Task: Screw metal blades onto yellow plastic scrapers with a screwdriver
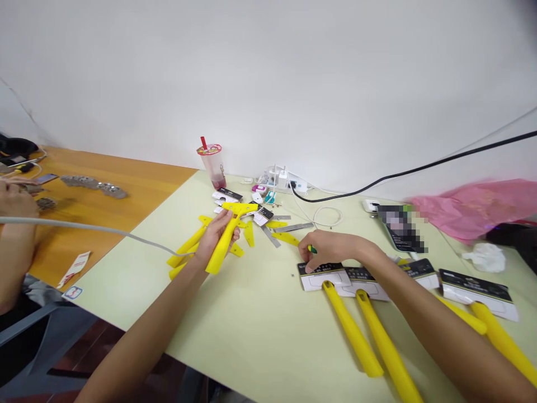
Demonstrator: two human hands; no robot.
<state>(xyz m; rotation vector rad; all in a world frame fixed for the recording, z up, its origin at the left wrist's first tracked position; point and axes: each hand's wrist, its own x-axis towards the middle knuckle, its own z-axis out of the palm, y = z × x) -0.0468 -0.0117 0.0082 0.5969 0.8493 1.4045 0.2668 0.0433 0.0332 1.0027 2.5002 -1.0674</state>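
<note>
My left hand (215, 238) is closed around a yellow plastic scraper (229, 240), its handle pointing down toward me and its wide head, with small screws, facing away. Beneath that hand lie more yellow scraper handles (184, 249). My right hand (321, 249) is curled round a small green tool handle (312, 249), mostly hidden by the fingers. Its thumb is over the edge of a black-and-white header card (325, 277) attached to a yellow scraper handle (352, 330). Between the hands are loose yellow head pieces (249, 234) and flat metal blades (293, 227).
A cup with a red straw (213, 168) stands near the wall, beside a power strip (282, 179) with cables. A phone (400, 229), pink plastic bag (478, 207) and crumpled tissue (485, 257) lie right. Another person's arm (17, 235) rests at the orange table (151, 176).
</note>
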